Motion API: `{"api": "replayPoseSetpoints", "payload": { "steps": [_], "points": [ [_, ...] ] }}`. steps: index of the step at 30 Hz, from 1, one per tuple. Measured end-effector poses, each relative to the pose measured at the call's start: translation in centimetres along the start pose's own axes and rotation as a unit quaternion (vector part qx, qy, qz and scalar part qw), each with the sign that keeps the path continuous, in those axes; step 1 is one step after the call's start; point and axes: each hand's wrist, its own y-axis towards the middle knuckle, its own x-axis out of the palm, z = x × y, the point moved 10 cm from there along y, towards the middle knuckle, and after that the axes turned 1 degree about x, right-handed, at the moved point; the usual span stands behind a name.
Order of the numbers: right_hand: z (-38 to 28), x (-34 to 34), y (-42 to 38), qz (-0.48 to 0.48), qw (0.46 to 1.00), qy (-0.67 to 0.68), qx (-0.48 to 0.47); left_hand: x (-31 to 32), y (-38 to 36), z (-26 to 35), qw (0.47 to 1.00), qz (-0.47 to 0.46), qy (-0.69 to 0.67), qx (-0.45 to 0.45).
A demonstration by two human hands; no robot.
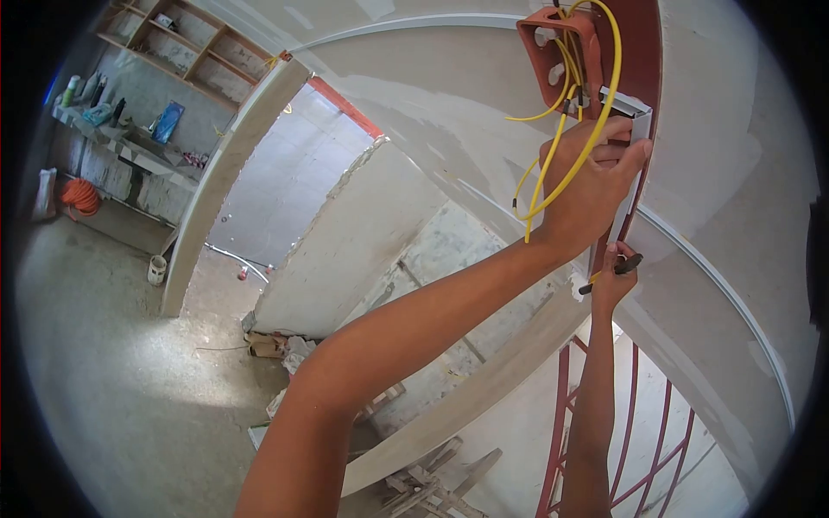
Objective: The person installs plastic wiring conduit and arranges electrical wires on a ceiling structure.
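Left arm (414,298) foremost, gripping white strip (641,126) near top.

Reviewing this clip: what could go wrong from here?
The loose yellow wires loop across the left hand and could snag when it moves. The white strip seems held only by the fingers, so it might slip out of line. The right hand has the tool in its fingers close to the strip's lower end; the tool could be dropped.
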Motion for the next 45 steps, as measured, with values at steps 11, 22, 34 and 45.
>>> {"api": "replayPoseSetpoints", "payload": {
  "steps": [11, 22, 34, 45],
  "points": [
    [0.1, 0.1, -0.1, -0.007, 1.0, 0.014, 0.016, 0.0, -0.1, 0.2, 1.0, 0.006, 0.004, -0.012],
    [0.2, 0.0, 0.1, -0.003, 1.0, 0.009, 0.01, 0.0, 0.0, 0.1, 1.0, -0.001, 0.006, -0.02],
    [0.7, 0.0, 0.2, -0.009, 1.0, 0.012, 0.019, 0.0, -0.1, 0.4, 1.0, 0.009, 0.005, -0.006],
    [1.2, 0.0, 0.1, -0.006, 0.999, 0.022, 0.046, 0.3, -0.2, 0.1, 0.999, 0.017, 0.021, -0.027]
  ]
}}
